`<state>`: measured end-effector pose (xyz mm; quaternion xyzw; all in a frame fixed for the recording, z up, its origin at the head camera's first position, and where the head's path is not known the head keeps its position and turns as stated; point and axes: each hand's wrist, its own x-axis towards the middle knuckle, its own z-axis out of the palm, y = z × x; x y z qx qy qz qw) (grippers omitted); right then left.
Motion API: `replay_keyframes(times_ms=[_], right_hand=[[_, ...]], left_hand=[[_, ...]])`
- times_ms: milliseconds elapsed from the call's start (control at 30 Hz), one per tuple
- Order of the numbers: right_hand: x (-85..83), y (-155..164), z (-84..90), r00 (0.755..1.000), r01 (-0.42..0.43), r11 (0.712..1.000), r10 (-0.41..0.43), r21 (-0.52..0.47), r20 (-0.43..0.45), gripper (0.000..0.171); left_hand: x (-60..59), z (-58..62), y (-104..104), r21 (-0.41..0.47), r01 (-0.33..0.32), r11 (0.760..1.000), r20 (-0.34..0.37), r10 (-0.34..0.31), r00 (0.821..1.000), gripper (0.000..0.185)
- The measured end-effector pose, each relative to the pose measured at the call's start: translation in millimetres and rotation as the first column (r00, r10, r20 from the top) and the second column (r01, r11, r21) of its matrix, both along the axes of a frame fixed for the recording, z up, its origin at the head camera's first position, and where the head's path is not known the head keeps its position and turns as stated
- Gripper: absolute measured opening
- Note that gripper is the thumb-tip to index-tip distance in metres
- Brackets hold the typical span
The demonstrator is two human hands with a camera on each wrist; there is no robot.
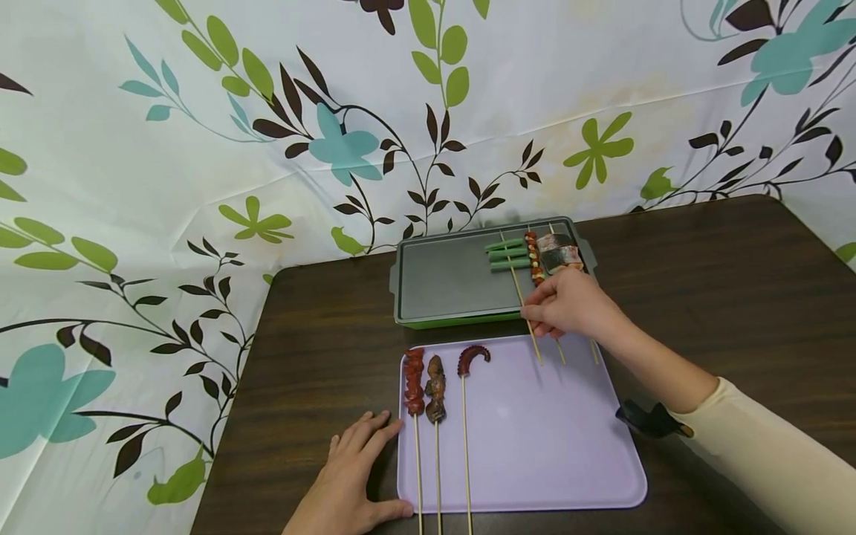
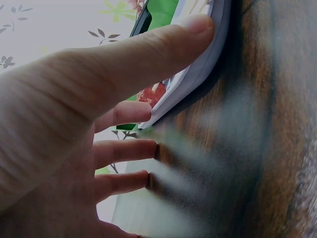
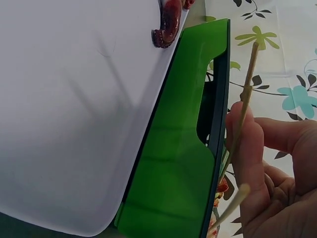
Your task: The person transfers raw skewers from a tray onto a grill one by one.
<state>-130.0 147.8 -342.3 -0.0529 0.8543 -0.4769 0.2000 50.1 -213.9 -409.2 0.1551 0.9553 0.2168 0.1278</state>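
Skewers being handled over the grill pan [image 1: 441,279].

A red-beaded skewer [image 1: 535,261], thin and pale-sticked, is being pinched by the right hand [image 1: 568,306] at the pan's near edge; the left hand [image 1: 351,475] is being pressed, fingers spread, against the lilac tray [image 1: 535,446] nearer than the pan.

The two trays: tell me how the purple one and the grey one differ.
The purple tray is flat, pale and nearer the person; the grey tray is dark, green-sided, with handles, and farther off. The left hand rests on the purple tray's edge; the right hand pinches a skewer on the grey tray. Both hold skewers.
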Motion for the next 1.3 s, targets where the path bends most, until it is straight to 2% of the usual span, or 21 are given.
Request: replay_keyframes(times_ms=[367, 733, 1067, 1200, 1300], right_hand=[[4.0, 1.3, 1.5, 1.0, -0.016, 1.0, 0.016, 0.012, -0.006, 0.021], [22.8, 5.8, 5.6, 0.997, -0.059, 0.998, 0.058, -0.017, -0.04, 0.022], [57.1, 3.8, 9.2, 0.993, -0.106, 0.99, 0.1, -0.092, -0.063, 0.023], [78.8, -3.1, 4.8, 0.982, -0.182, 0.973, 0.173, -0.144, -0.071, 0.022], [97.1, -11.4, -4.4, 0.963, -0.267, 0.948, 0.257, -0.173, -0.079, 0.021]], left_hand=[[1.2, -1.6, -0.4, 0.011, -0.003, 1.0, -0.003, 0.003, 1.0, 0.101], [1.0, -1.8, -0.7, 0.012, -0.005, 1.0, 0.005, 0.005, 1.0, 0.101], [0.5, -1.2, -0.9, 0.012, -0.006, 1.0, 0.016, 0.006, 1.0, 0.1], [-0.3, -0.7, -0.8, 0.012, -0.004, 1.0, 0.014, 0.004, 1.0, 0.1], [-0.8, -0.3, -0.6, 0.013, -0.002, 1.0, 0.011, 0.002, 1.0, 0.1]])
